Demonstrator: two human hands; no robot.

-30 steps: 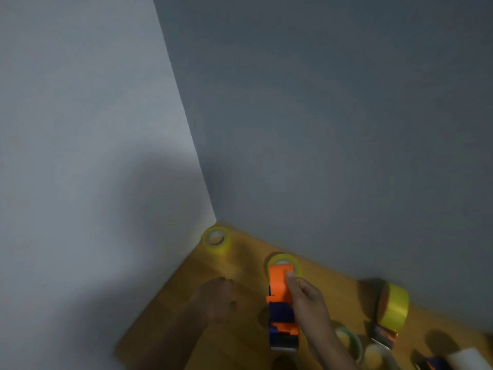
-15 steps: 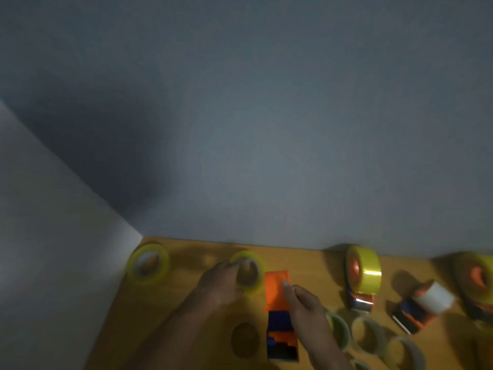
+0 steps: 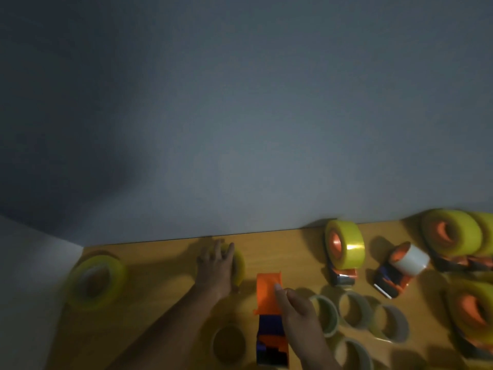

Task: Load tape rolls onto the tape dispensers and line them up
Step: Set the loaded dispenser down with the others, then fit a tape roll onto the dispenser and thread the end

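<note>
Worktop (image 3: 165, 265) of yellow-brown wood is filling the lower part of the view, its far edge lying along a grey wall (image 3: 240, 116) and its left edge along a paler wall. At the right edge, loaded tape dispensers (image 3: 453, 236) are crowding together, each carrying a fat yellow roll on an orange hub. Another loaded dispenser (image 3: 344, 249) is standing upright close to the far edge, right of the middle, with a white-roll dispenser (image 3: 397, 268) lying tilted just beside it. Near the far left corner a yellow tape roll (image 3: 96, 279) is lying flat and blurred. An orange and blue tape dispenser (image 3: 270, 316), with no roll on it, is lying lengthwise at the near edge, middle of the worktop. Right of it, several empty cardboard cores (image 3: 354, 311) are clustering near the near edge, and one dark ring (image 3: 229, 343) is sitting left of it. A second yellow roll (image 3: 238, 265) is standing on edge near the far edge, just left of the empty dispenser. The left hand (image 3: 216, 265) is curling its fingers over that roll, taking it in its grip. The right hand (image 3: 298, 313) is resting along the empty dispenser's right side, thumb on the orange top, fingers wrapping the body and holding it.
</note>
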